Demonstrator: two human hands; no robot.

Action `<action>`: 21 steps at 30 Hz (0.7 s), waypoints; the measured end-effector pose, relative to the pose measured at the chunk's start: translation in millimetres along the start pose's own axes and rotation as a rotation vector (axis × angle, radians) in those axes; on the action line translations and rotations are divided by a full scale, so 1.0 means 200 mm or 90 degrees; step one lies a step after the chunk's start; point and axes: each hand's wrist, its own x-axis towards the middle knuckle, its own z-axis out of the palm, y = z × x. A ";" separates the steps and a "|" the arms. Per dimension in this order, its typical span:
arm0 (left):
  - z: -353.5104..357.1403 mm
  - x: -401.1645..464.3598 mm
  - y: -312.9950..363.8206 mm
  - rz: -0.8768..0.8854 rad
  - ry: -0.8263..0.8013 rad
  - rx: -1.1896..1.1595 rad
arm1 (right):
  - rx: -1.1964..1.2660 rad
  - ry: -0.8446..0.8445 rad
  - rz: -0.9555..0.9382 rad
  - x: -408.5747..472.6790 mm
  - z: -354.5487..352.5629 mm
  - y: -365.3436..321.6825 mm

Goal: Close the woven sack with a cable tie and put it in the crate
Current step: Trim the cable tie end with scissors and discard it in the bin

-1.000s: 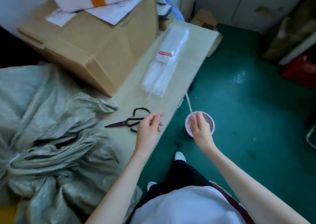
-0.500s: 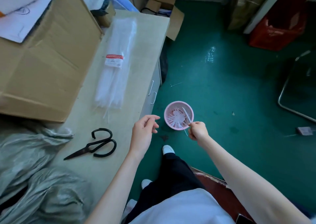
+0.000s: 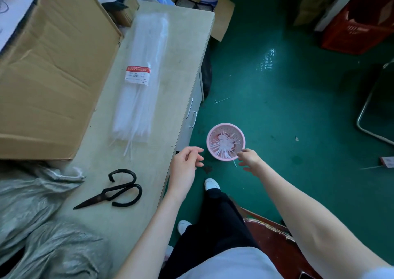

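Right hand [image 3: 248, 158], fingers spread, releases tie offcut [image 3: 234, 163] at pink basket [image 3: 215, 154] rim; likely falls outside. Left hand [image 3: 187, 161] loosely curled, empty.

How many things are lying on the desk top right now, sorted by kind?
Cardboard box: 1
Pack of cable ties: 1
Scissors: 1
Woven sack: 1
Total: 4
The small items behind the box are too hidden to count.

green floor [image 3: 287, 108] open, pink basket [image 3: 215, 156] below hands
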 end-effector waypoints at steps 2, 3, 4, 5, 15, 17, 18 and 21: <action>0.00 0.01 -0.01 -0.006 -0.006 0.008 | 0.024 0.017 -0.029 -0.01 0.00 0.00; 0.00 0.01 -0.02 -0.008 -0.010 0.010 | 0.042 0.027 -0.041 -0.03 -0.01 -0.01; 0.00 0.02 -0.01 -0.008 -0.012 0.011 | 0.064 0.037 -0.052 -0.04 -0.01 -0.02; 0.00 0.02 -0.01 -0.008 -0.014 0.011 | 0.090 0.045 -0.061 -0.05 -0.02 -0.03; -0.16 -0.04 0.10 0.050 0.001 0.011 | 0.183 0.001 -0.204 -0.42 0.01 -0.22; -0.22 -0.06 0.13 0.070 0.005 0.018 | 0.163 -0.017 -0.241 -0.52 0.04 -0.28; -0.26 -0.08 0.14 0.079 0.014 0.019 | 0.155 -0.026 -0.259 -0.57 0.06 -0.31; -0.38 -0.16 0.15 0.113 0.054 0.021 | 0.126 -0.066 -0.311 -0.70 0.15 -0.39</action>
